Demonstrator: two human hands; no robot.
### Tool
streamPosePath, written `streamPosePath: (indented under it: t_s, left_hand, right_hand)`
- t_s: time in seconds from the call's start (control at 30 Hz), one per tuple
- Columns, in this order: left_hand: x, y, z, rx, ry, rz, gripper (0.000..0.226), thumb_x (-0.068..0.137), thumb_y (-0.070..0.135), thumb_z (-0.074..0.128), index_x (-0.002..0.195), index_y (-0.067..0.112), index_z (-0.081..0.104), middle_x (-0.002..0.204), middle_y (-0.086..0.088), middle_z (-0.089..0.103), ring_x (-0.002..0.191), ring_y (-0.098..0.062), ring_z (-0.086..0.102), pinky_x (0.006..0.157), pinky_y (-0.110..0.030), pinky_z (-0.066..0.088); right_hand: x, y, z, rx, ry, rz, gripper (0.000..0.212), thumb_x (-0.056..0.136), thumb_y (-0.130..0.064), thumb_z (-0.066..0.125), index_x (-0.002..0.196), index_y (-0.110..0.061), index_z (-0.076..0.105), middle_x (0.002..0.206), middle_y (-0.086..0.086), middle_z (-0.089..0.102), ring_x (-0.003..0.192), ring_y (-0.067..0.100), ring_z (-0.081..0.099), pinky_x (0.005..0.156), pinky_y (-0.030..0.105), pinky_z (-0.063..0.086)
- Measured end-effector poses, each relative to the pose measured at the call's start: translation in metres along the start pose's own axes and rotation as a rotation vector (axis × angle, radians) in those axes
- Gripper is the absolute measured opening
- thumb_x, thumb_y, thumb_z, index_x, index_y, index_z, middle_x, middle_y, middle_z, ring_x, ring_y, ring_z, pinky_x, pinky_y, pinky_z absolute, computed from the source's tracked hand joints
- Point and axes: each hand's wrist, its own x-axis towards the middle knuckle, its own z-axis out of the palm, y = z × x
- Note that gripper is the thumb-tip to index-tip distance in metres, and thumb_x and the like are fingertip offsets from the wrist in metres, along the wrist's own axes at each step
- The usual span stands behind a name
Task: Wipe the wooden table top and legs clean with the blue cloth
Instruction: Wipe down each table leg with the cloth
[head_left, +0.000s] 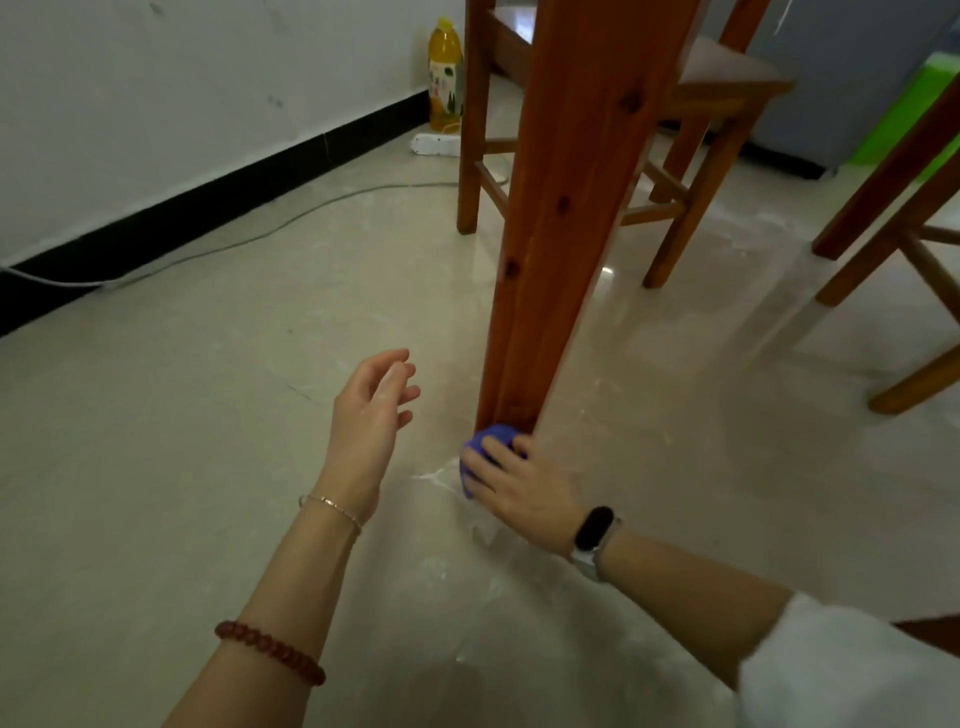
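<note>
A thick reddish wooden table leg (566, 208) runs from the top of the view down to the tiled floor. At its foot my right hand (519, 488) presses the bunched blue cloth (491, 441) against the base of the leg, just above the floor. Most of the cloth is hidden under my fingers. My left hand (371, 410) hovers to the left of the leg, palm facing it, fingers apart and holding nothing. The table top is out of view.
A wooden chair (670, 171) stands behind the leg, and another chair's legs (883, 249) are at the right. A yellow bottle (445, 78) and a white power strip (436, 144) with a cable lie by the wall. Pale smears mark the floor around the leg.
</note>
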Motion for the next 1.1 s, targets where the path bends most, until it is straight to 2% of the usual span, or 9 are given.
streamPosePath:
  t_s: [0.1, 0.17, 0.3, 0.5, 0.63, 0.77, 0.87, 0.93, 1.1]
  left_hand:
    - [-0.014, -0.009, -0.004, 0.127, -0.018, 0.067, 0.022, 0.095, 0.022, 0.043, 0.114, 0.023, 0.053, 0.116, 0.001, 0.057, 0.104, -0.015, 0.056, 0.091, -0.033, 0.048]
    - [-0.017, -0.011, 0.001, 0.184, -0.03, 0.131, 0.022, 0.093, 0.021, 0.045, 0.114, 0.025, 0.052, 0.117, 0.002, 0.056, 0.107, -0.016, 0.055, 0.092, -0.032, 0.047]
    - [-0.02, 0.002, 0.035, 0.24, -0.008, 0.295, 0.041, 0.091, 0.024, 0.049, 0.13, 0.027, 0.038, 0.13, 0.005, 0.044, 0.112, -0.009, 0.047, 0.084, -0.011, 0.042]
    - [-0.023, 0.032, 0.089, 0.19, -0.015, 0.401, 0.063, 0.086, 0.045, 0.046, 0.14, 0.037, 0.015, 0.146, 0.006, 0.028, 0.13, -0.011, 0.035, 0.105, -0.037, 0.037]
    - [-0.02, 0.025, 0.094, 0.22, 0.054, 0.411, 0.058, 0.089, 0.039, 0.051, 0.138, 0.037, 0.019, 0.141, 0.001, 0.036, 0.124, -0.016, 0.043, 0.099, -0.034, 0.044]
    - [-0.015, 0.021, 0.095, 0.269, 0.106, 0.397, 0.055, 0.089, 0.03, 0.052, 0.136, 0.034, 0.023, 0.138, 0.001, 0.04, 0.113, -0.01, 0.046, 0.082, -0.011, 0.04]
    - [-0.014, 0.017, 0.096, 0.285, 0.125, 0.384, 0.056, 0.089, 0.033, 0.051, 0.137, 0.035, 0.022, 0.137, 0.001, 0.04, 0.114, -0.011, 0.046, 0.088, -0.022, 0.043]
    - [-0.013, 0.018, 0.095, 0.3, 0.131, 0.387, 0.057, 0.088, 0.035, 0.052, 0.138, 0.034, 0.023, 0.135, 0.0, 0.04, 0.114, -0.012, 0.047, 0.091, -0.028, 0.045]
    - [-0.026, 0.022, 0.07, 0.47, 0.14, 0.297, 0.054, 0.09, 0.03, 0.052, 0.139, 0.031, 0.029, 0.135, -0.003, 0.033, 0.119, -0.016, 0.041, 0.097, -0.027, 0.036]
  right_hand:
    - [-0.027, -0.02, 0.027, 0.083, -0.209, 0.003, 0.031, 0.081, -0.017, 0.04, 0.084, -0.027, 0.069, 0.099, -0.004, 0.068, 0.088, 0.021, 0.061, 0.073, 0.034, 0.032]
    - [-0.037, -0.011, 0.022, 0.177, -0.174, 0.072, 0.032, 0.078, -0.02, 0.039, 0.093, -0.03, 0.065, 0.105, 0.0, 0.066, 0.09, 0.023, 0.057, 0.074, 0.035, 0.036]
    - [-0.048, 0.037, -0.018, 0.477, 0.123, 0.344, 0.032, 0.081, -0.022, 0.044, 0.113, -0.022, 0.049, 0.118, 0.01, 0.054, 0.098, 0.03, 0.046, 0.079, 0.037, 0.044]
    - [0.0, 0.112, -0.088, 0.928, 0.741, 0.824, 0.031, 0.091, -0.021, 0.045, 0.121, -0.022, 0.037, 0.122, 0.004, 0.04, 0.113, 0.017, 0.044, 0.097, 0.021, 0.037]
    - [0.033, 0.105, -0.071, 1.174, 0.843, 1.002, 0.035, 0.091, -0.029, 0.045, 0.124, -0.021, 0.039, 0.125, 0.011, 0.045, 0.116, 0.017, 0.048, 0.099, 0.024, 0.041]
    - [0.0, 0.045, 0.0, 1.362, 0.598, 1.205, 0.034, 0.093, -0.029, 0.045, 0.126, -0.031, 0.037, 0.122, 0.006, 0.047, 0.112, 0.009, 0.049, 0.094, 0.013, 0.04]
    - [-0.042, 0.024, 0.044, 1.432, 0.045, 1.251, 0.034, 0.095, -0.017, 0.047, 0.128, -0.02, 0.042, 0.106, -0.005, 0.058, 0.104, 0.018, 0.058, 0.077, 0.015, 0.043]
    - [-0.054, 0.019, 0.052, 1.347, -0.327, 1.158, 0.038, 0.094, -0.015, 0.048, 0.131, -0.013, 0.042, 0.111, 0.01, 0.061, 0.102, 0.03, 0.059, 0.075, 0.025, 0.045]
    - [-0.046, 0.025, 0.011, 1.23, -0.5, 1.078, 0.035, 0.089, -0.019, 0.05, 0.124, -0.015, 0.049, 0.111, 0.017, 0.058, 0.091, 0.03, 0.06, 0.067, 0.022, 0.044]
